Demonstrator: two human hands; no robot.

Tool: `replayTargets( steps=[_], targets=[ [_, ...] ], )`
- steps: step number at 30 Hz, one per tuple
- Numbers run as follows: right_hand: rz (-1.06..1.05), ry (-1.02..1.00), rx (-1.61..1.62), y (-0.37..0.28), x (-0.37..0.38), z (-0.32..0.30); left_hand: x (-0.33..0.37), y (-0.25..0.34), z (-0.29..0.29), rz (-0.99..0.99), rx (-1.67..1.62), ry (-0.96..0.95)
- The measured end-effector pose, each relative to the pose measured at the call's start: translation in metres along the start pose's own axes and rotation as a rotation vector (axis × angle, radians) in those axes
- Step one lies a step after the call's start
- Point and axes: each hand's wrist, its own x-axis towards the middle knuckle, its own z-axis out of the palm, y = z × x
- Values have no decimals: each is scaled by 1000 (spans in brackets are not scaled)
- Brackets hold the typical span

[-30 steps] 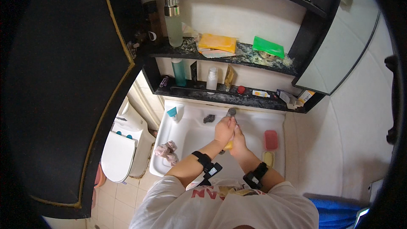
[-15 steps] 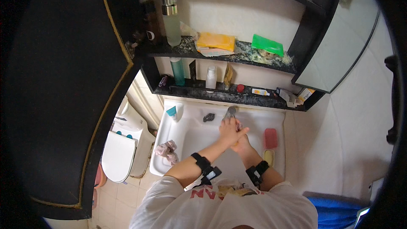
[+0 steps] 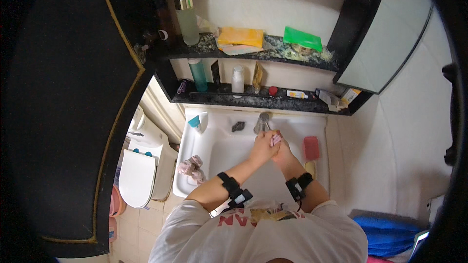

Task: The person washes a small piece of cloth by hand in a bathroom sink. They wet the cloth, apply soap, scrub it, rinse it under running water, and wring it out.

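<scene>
My two hands meet over the white sink [image 3: 229,160], just in front of the metal faucet [image 3: 262,122]. A small pale pink piece of cloth [image 3: 276,139] shows between them; most of it is hidden by the fingers. My left hand [image 3: 263,147] is closed on it, fingers curled. My right hand [image 3: 282,150] is closed round the cloth from the other side, pressed against the left. On the sink's left rim lies a crumpled pinkish cloth [image 3: 191,169]. A dark lump [image 3: 238,126] sits on the back ledge, left of the faucet.
A teal and white tube [image 3: 195,123] stands at the sink's back left. Along the right rim are a pink soap dish [image 3: 311,147] and a yellowish bar [image 3: 310,168]. A black shelf [image 3: 234,98] with several bottles hangs above, beside a mirror [image 3: 385,39]. A toilet [image 3: 138,178] stands left.
My hands have shifted from lying one over the other to gripping side by side, and the pink cloth shows more between them. The view has tilted slightly downward.
</scene>
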Motion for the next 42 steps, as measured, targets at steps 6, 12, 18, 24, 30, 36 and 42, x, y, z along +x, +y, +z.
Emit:
replayTargets(
  steps=[6, 12, 18, 24, 30, 36, 42],
  targets=[
    [129, -22, 43, 15, -2, -19, -1, 5, 1, -50, 101, 214],
    [186, -43, 24, 21, 0, -31, 1, 0, 5, 42, -17, 210],
    [57, -354, 120, 7, -2, -24, -3, -8, 14, 40, 104, 12],
    [139, 140, 164, 10, -2, -17, 2, -2, 15, -38, 108, 245],
    [312, 49, 300, 8, 2, -20, 4, 3, 13, 97, 143, 297],
    [158, 150, 193, 7, -12, -16, 1, -6, 16, 51, 69, 56],
    [29, -111, -90, 7, -8, -21, 2, -11, 18, -189, 65, 224]
  ],
)
